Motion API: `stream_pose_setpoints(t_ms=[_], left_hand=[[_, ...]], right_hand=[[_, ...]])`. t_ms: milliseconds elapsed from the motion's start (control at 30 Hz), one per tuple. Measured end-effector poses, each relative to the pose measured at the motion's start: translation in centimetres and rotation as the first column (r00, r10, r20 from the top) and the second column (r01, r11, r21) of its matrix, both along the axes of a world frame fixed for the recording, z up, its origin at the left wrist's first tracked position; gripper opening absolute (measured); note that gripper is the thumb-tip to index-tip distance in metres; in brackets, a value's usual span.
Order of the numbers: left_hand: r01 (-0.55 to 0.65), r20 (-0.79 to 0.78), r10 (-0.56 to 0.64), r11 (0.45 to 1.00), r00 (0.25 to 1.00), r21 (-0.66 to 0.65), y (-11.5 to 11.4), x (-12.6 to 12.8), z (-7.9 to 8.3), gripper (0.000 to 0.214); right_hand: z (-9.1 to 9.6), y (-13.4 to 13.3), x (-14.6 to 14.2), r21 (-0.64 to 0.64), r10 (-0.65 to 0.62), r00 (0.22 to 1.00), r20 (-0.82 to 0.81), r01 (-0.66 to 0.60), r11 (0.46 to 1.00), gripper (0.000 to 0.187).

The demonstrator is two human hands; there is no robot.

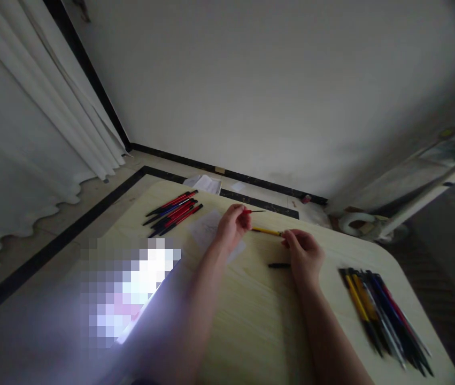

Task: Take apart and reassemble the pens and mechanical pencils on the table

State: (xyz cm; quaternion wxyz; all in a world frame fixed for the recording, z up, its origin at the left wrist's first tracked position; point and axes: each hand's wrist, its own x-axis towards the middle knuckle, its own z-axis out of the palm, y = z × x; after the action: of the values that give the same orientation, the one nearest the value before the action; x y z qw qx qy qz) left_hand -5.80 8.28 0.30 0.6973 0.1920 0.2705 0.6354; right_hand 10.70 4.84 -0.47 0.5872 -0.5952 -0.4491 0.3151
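My left hand (232, 227) is closed in a pinch on a thin red pen refill (254, 211) whose tip points right. My right hand (303, 252) is closed on the end of a yellow pen barrel (266, 231), which lies almost level between the two hands. Both hands hover over a pale wooden table (251, 315). A small black pen part (278, 265) lies on the table just left of my right hand. A sheet of paper (207, 229) lies under my left hand.
A pile of red, blue and black pens (173, 212) lies at the table's far left. Several yellow, blue and dark pens (383, 313) lie in a row at the right. A blurred bright patch (131, 289) covers the near left. Papers (205, 183) lie on the floor beyond.
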Motion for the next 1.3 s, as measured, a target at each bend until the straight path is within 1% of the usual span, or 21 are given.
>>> stream_pose_setpoints(t_ms=[133,200,267,400,567,733,967,1133,1300], left_hand=[[0.017,-0.003,-0.017,0.999,1.0,0.042,-0.14,-0.07,0.25,0.021],[0.013,-0.002,-0.013,0.999,1.0,0.037,-0.07,-0.07,0.22,0.025],[0.01,-0.004,-0.01,1.0,1.0,0.024,0.03,-0.02,0.14,0.024],[-0.008,-0.038,0.008,1.0,0.999,0.004,0.2,0.14,-0.1,0.022],[-0.024,-0.11,0.028,0.999,0.994,0.033,0.33,0.32,-0.38,0.022],[-0.023,-0.161,0.03,0.999,0.987,0.044,0.25,0.46,-0.17,0.019],[-0.002,-0.219,0.021,0.996,0.975,0.088,0.14,0.54,-0.1,0.016],[-0.006,-0.299,0.032,0.996,0.954,0.088,0.05,0.67,-0.18,0.018],[-0.004,-0.381,0.044,0.995,0.924,0.104,0.0,0.74,-0.25,0.02]], right_hand=[[0.06,0.13,0.01,0.029,-0.002,0.999,-0.048,0.003,1.0,0.023],[0.05,0.24,0.01,0.037,-0.001,0.999,-0.051,0.003,0.999,0.023],[0.05,0.3,-0.03,0.047,-0.016,0.998,-0.064,0.019,0.999,0.023],[0.11,0.3,-0.26,0.042,0.015,0.998,-0.064,-0.012,0.999,0.023],[0.0,0.4,-0.33,0.023,0.043,0.995,-0.092,-0.041,0.999,0.026],[-0.25,0.59,-0.04,0.013,0.043,0.995,-0.093,-0.042,0.999,0.028],[-0.14,0.65,0.22,0.028,0.052,0.994,-0.092,-0.049,0.998,0.025],[-0.03,0.59,0.21,0.043,0.07,0.993,-0.092,-0.066,0.997,0.025],[0.13,0.49,0.03,0.036,0.067,0.996,-0.058,-0.065,0.997,0.027]])
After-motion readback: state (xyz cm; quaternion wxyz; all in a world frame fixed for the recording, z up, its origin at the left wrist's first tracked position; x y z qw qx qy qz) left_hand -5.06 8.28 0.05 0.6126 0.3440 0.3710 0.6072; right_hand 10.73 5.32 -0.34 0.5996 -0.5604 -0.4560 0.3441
